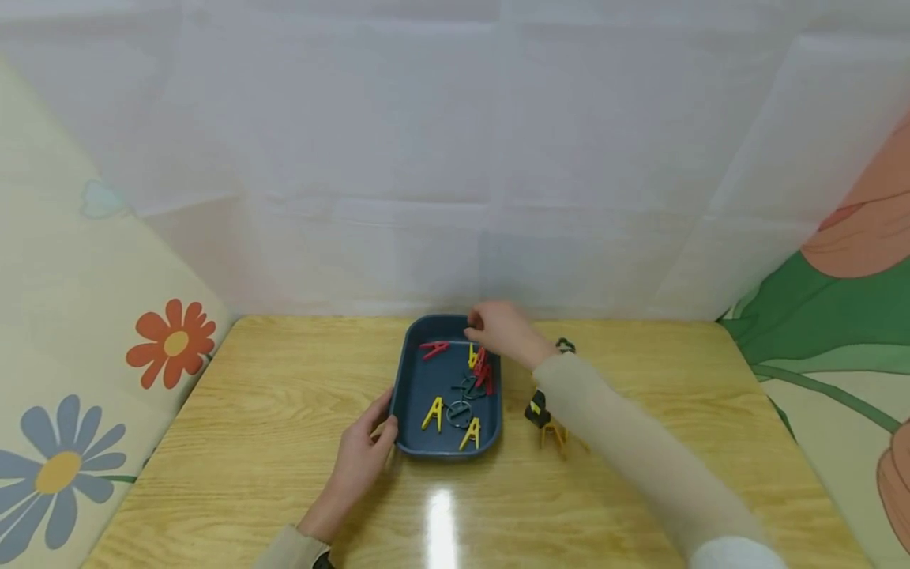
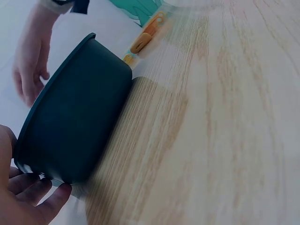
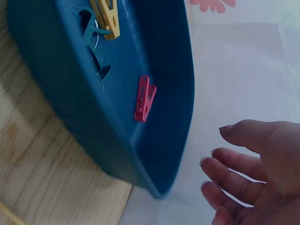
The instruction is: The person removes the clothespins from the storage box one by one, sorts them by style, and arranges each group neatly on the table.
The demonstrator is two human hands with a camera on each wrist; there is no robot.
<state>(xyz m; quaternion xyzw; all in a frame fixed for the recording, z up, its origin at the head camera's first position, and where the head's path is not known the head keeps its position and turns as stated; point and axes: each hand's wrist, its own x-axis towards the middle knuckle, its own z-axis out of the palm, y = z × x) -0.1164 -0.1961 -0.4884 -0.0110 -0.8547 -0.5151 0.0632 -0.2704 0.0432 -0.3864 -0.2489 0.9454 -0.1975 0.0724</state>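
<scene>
A deep blue, round-cornered tray [image 1: 419, 387] rests on the wood-grained counter [image 1: 298, 379], with red plastic clips [image 1: 434, 349], yellow plastic clips [image 1: 434, 415] and dark green plastic clips [image 3: 89, 33] inside. The left hand [image 1: 361, 452] has its grip clamped on the tray's near left edge. The right hand [image 1: 501, 328] is by the far right corner; the right wrist view shows its grip apart, fingers loosely spread. The left wrist view shows the tray's smooth outer wall, while the head view shows the clips scattered inside.
</scene>
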